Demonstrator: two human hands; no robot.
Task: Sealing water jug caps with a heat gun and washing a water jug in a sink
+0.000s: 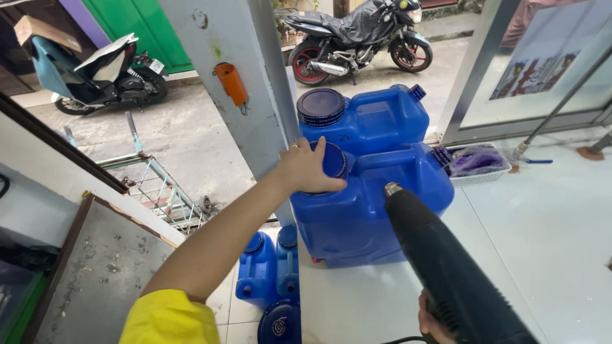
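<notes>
Two big blue plastic jerrycans stand stacked on a white glossy table: the lower jerrycan point(376, 210) w/ the upper jerrycan point(376, 118) on top, both boxy, smooth, w/ rounded corners. The left hand point(309, 171) lies over the dark blue round lid point(335, 160) of the lower one, fingers curled around its rim, thumb below; the lid is mostly under the palm. The right hand point(433, 322), near bottom edge, is closed around the handle of a black matte heat gun point(440, 255); its metal nozzle points at the lower jerrycan's side, just right of the lid, not touching. What is inside the cans I cannot tell. Smaller blue canisters point(271, 267) stand on the floor below, left. Far right, a white basket point(481, 167) holds purple plastic.
</notes>
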